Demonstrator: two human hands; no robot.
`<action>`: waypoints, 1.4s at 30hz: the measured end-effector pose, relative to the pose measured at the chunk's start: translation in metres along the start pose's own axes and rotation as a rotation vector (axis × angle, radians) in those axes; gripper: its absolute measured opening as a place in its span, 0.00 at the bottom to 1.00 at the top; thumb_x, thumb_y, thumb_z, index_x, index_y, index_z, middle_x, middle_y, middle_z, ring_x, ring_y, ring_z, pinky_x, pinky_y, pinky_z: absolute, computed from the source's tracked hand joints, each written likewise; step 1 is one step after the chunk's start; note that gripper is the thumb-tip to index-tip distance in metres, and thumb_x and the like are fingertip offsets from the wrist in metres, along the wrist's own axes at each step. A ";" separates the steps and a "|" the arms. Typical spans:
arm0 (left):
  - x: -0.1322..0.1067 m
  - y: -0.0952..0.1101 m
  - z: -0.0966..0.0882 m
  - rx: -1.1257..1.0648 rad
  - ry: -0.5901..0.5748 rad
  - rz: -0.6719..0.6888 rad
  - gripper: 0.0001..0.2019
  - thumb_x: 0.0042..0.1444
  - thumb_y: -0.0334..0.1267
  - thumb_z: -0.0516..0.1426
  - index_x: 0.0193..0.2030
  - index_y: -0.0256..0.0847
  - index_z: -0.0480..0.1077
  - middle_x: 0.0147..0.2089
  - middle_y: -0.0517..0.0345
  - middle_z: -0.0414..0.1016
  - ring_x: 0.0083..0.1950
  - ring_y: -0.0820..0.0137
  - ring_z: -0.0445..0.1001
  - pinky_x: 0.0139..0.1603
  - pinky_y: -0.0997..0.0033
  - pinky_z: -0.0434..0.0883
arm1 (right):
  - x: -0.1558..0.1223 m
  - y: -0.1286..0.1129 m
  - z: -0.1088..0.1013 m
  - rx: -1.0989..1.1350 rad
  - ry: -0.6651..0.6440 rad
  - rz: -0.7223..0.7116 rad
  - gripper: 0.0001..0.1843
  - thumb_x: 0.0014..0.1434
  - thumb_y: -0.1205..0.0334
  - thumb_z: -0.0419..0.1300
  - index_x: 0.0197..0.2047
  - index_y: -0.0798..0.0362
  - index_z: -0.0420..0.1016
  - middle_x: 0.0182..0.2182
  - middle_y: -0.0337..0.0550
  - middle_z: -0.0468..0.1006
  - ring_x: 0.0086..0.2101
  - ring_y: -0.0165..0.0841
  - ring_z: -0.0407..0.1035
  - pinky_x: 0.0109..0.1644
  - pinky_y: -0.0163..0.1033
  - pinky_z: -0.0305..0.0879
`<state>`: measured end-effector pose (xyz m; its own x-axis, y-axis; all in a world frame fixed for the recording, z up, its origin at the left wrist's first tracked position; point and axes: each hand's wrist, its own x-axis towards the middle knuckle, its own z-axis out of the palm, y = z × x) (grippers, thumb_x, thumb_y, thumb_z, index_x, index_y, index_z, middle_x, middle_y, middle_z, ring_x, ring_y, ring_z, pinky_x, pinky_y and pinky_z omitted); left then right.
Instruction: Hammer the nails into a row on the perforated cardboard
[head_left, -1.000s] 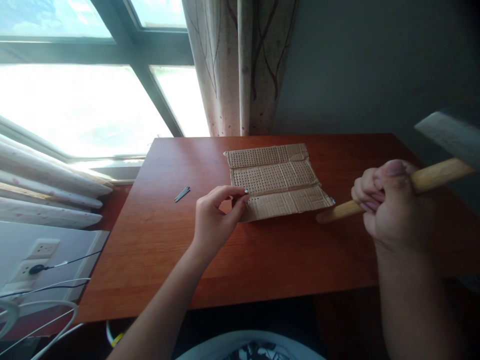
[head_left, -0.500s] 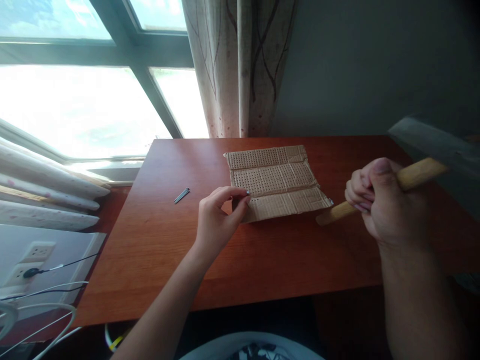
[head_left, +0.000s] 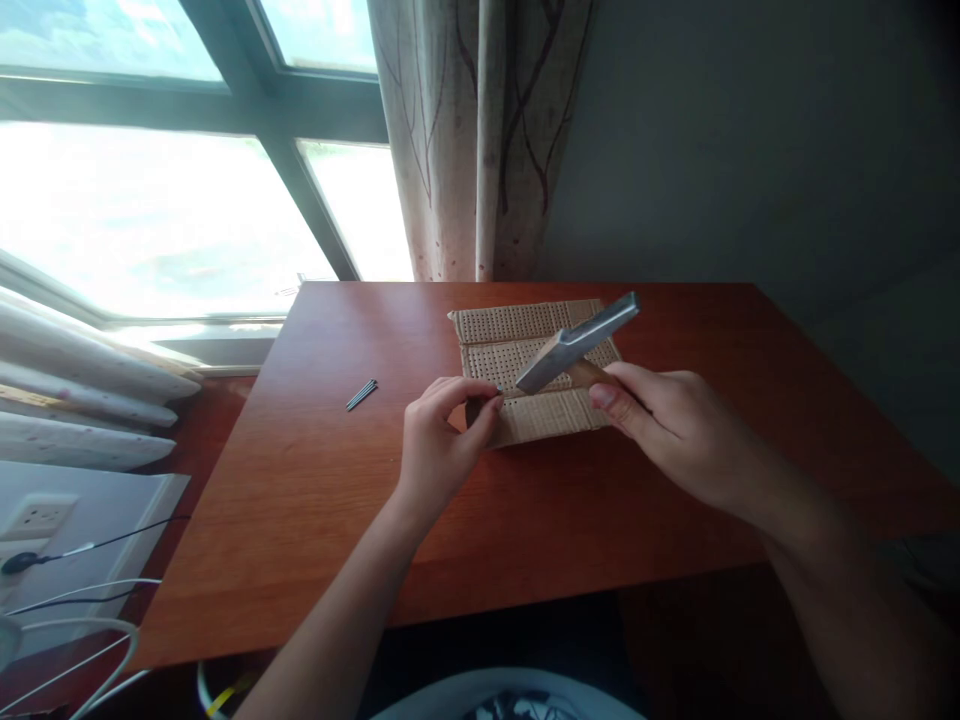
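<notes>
My left hand [head_left: 448, 435] pinches a nail [head_left: 499, 391] between thumb and forefinger at the left part of a cardboard sheet [head_left: 555, 419]. Only the nail's head shows; the fingers hide the rest. Rows of small holes cover the two far panels of the cardboard, and a few holes mark the near panel's left end. My right hand [head_left: 664, 420] is wrapped round the wooden handle of a hammer [head_left: 577, 345]. The metal hammer head hangs over the cardboard, just right of the nail and apart from it. Several loose nails [head_left: 361, 394] lie together on the table, left of my left hand.
The brown wooden table [head_left: 315, 540] stands by a window, with a curtain [head_left: 442, 150] behind it. A wall outlet [head_left: 37, 517] with a plug and cables is at the lower left. Below the table's front edge shows a white rounded rim [head_left: 420, 695].
My right hand has swung the hammer from raised at the right, leftward and down to beside the nail. My left hand keeps its pinch in nearly the same place. The view has shifted slightly.
</notes>
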<state>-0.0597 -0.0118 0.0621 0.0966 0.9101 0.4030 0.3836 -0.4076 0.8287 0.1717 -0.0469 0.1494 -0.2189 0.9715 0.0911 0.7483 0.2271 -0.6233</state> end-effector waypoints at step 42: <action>-0.008 -0.015 0.003 -0.152 -0.086 -0.205 0.08 0.52 0.42 0.67 0.38 0.44 0.81 0.68 0.47 0.67 0.71 0.52 0.64 0.69 0.48 0.65 | 0.019 -0.028 -0.002 -0.354 -0.100 -0.024 0.18 0.71 0.51 0.50 0.31 0.50 0.66 0.21 0.36 0.69 0.21 0.29 0.60 0.28 0.37 0.48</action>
<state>-0.0641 -0.0130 0.0451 0.1112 0.9751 0.1918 0.2617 -0.2149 0.9409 0.1476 -0.0347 0.1701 -0.2857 0.9582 0.0152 0.9087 0.2759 -0.3134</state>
